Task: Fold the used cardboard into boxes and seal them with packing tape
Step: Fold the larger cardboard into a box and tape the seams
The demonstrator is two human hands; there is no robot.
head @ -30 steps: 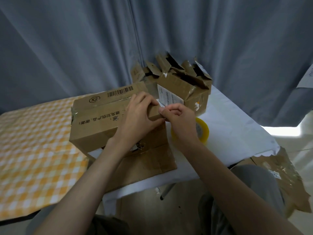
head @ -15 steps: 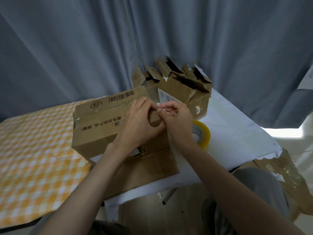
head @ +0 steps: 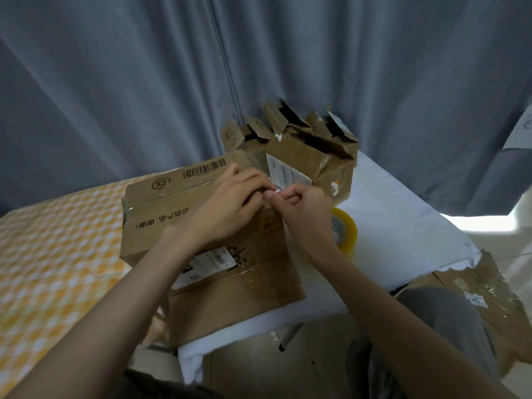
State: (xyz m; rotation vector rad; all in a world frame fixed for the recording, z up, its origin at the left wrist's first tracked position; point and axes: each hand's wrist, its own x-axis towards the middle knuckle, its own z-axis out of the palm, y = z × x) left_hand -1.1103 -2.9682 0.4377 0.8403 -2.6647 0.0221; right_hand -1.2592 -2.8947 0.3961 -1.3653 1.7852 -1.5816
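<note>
A large brown cardboard box (head: pixel 161 208) with a barcode and "X2" mark lies on the table, one flap spread toward me. My left hand (head: pixel 227 205) rests on its top right corner, fingers curled over the edge. My right hand (head: pixel 305 211) meets it there, thumb and fingers pinching a small pale strip, possibly tape, at the box corner. A yellow roll of packing tape (head: pixel 345 231) lies on the white cloth just behind my right wrist, partly hidden.
A battered box (head: pixel 305 156) with ragged open flaps stands at the back against the grey curtain (head: pixel 144 82). The table has a yellow checked cloth (head: pixel 51 269) on the left and a white cloth (head: pixel 403 226) on the right. Flattened cardboard (head: pixel 489 306) lies on the floor at right.
Both hands have stayed together at the box's right corner, shifting slightly upward along the edge. The box and tape roll keep their places; the camera has moved a little.
</note>
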